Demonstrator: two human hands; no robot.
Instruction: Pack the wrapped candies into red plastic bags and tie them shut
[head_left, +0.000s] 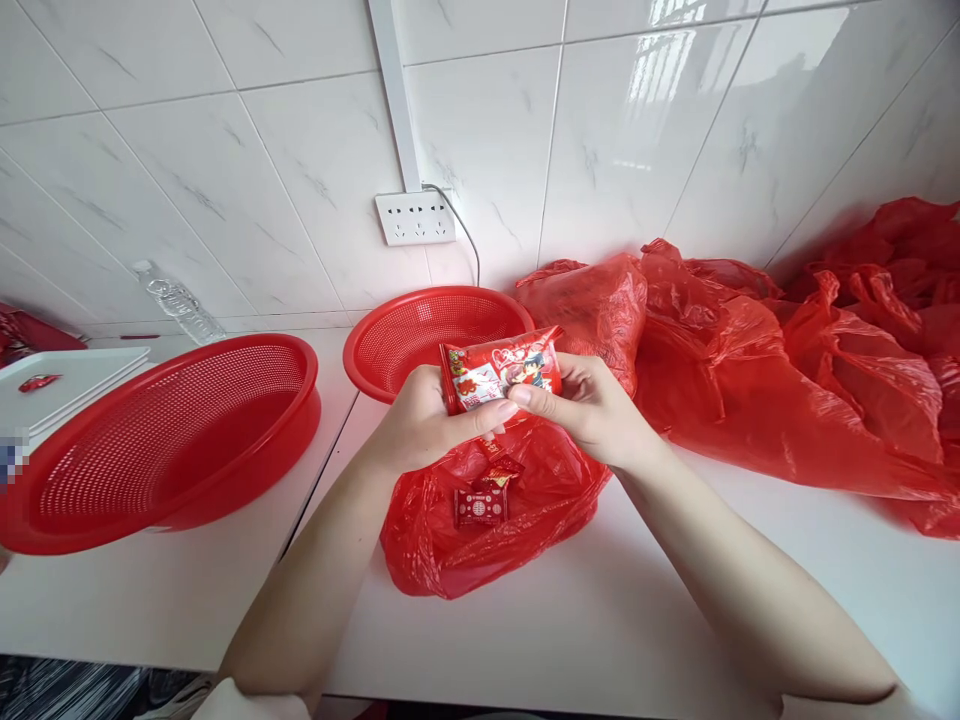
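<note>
Between my two hands is a red snack packet (501,370) with cartoon figures and white lettering, held up flat toward me. My left hand (435,420) grips its left end, thumb along the lower edge. On the other end, my right hand (592,405) is closed with the thumb pressed on the front. Below them an open red plastic bag (427,550) lies on the white table. Inside it are a small dark red wrapped sweet (481,507) and another shiny red wrapper (504,472), partly hidden by the folds and hands.
A large red colander (300,400) stands at the left, and a second red colander (367,350) is behind my hands. Filled red plastic bags (750,370) crowd the right side. A clear bottle (180,300), white trays (82,370) and a wall socket (415,218) are farther back.
</note>
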